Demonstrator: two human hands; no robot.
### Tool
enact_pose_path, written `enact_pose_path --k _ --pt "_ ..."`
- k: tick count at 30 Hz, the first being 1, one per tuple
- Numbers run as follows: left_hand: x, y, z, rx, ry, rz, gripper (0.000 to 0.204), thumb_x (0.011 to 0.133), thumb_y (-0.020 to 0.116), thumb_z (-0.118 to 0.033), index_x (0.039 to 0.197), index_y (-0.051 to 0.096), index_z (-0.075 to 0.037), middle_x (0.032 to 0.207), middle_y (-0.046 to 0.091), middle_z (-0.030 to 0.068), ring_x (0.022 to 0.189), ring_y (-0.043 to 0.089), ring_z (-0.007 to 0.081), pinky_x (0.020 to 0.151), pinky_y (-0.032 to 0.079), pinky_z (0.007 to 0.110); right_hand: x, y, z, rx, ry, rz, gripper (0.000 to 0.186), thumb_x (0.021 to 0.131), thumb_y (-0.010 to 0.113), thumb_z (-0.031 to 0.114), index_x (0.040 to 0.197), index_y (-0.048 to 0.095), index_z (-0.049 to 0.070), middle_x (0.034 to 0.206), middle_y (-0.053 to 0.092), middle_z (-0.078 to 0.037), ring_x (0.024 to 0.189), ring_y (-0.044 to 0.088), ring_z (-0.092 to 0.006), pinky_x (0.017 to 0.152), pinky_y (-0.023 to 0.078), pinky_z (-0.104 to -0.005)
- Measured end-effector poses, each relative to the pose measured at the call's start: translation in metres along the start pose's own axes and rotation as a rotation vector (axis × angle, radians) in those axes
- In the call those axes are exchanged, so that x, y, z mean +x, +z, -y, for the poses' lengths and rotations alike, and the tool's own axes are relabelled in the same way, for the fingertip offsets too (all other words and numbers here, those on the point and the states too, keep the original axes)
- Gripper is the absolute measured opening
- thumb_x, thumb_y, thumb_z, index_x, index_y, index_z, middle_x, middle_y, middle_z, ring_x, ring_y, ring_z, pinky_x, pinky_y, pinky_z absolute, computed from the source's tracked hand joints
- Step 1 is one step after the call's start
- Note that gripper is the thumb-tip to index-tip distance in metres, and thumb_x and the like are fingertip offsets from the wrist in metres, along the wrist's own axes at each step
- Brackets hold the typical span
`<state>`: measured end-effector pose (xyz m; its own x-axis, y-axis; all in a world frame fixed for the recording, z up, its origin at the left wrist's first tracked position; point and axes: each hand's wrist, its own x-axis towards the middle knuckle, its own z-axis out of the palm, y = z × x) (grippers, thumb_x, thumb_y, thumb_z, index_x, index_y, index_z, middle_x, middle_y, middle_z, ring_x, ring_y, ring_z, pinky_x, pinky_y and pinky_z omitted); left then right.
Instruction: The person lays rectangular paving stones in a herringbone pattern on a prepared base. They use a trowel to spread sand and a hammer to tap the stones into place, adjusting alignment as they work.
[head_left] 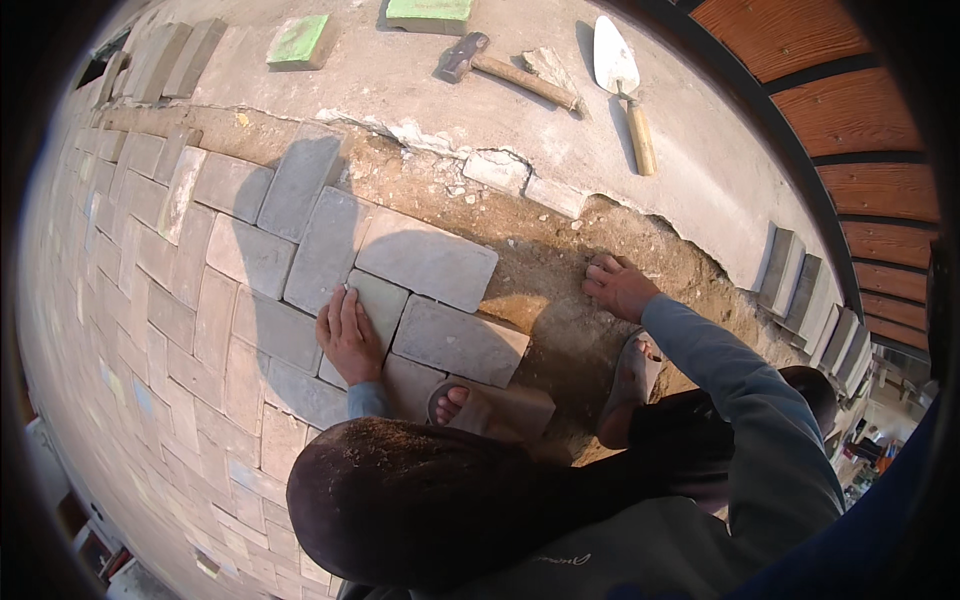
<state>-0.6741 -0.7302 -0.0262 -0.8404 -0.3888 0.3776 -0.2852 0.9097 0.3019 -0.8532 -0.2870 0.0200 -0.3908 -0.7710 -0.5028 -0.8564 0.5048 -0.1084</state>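
My left hand (350, 338) lies with its fingers stretched out on a greenish-grey paving block (383, 303), set among other grey blocks. Bare sandy soil (560, 345) runs along the right side of the laid paving. There my right hand (618, 287) touches the ground with curled fingers; whatever they might hold is hidden. Nearest to the soil, at the paving's edge, are a large grey block (428, 258) and another block (460, 340) just below it. Shadow covers part of these blocks.
Beyond a broken concrete edge (500, 172) lie a hammer (525, 82), a trowel (625, 85) and green-topped blocks (300, 42). Spare blocks stand at the far left (195, 60) and right (800, 285). Brown wooden slats (850, 115) border the right. My sandalled feet (628, 380) are close below my hands.
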Motion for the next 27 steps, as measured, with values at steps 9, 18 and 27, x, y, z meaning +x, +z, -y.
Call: enact_pose_path --k 9,18,27 --pt "0.019 -0.016 -0.006 -0.060 -0.076 0.058 0.026 0.098 0.064 -0.014 0.124 0.069 -0.009 0.123 0.066 0.0106 0.108 0.060 0.0317 0.096 0.048 0.044 -0.129 0.051 -0.103 -0.005 0.476 0.887 0.034 0.097 0.061 0.024 0.130 0.062 0.014 0.133 0.060 -0.017 0.122 0.060 -0.0364 0.097 0.053 -0.0561" --pt "0.044 -0.014 -0.001 -0.176 -0.185 0.217 0.013 0.097 0.064 -0.014 0.106 0.069 -0.006 0.106 0.065 0.0159 0.096 0.064 0.0356 0.082 0.053 0.044 0.014 -0.024 -0.003 0.388 0.054 -0.182 0.034 0.096 0.059 0.023 0.126 0.059 0.007 0.116 0.062 -0.020 0.085 0.069 -0.0416 0.080 0.058 -0.0506" --pt "0.027 -0.026 -0.099 -0.696 -0.254 0.388 0.016 0.096 0.067 -0.013 0.109 0.069 -0.005 0.103 0.070 0.0137 0.089 0.069 0.0302 0.080 0.055 0.041 0.120 -0.088 0.136 1.979 0.270 0.251 0.043 0.106 0.052 0.045 0.119 0.061 0.005 0.104 0.066 -0.009 0.094 0.068 -0.0236 0.078 0.058 -0.0399"
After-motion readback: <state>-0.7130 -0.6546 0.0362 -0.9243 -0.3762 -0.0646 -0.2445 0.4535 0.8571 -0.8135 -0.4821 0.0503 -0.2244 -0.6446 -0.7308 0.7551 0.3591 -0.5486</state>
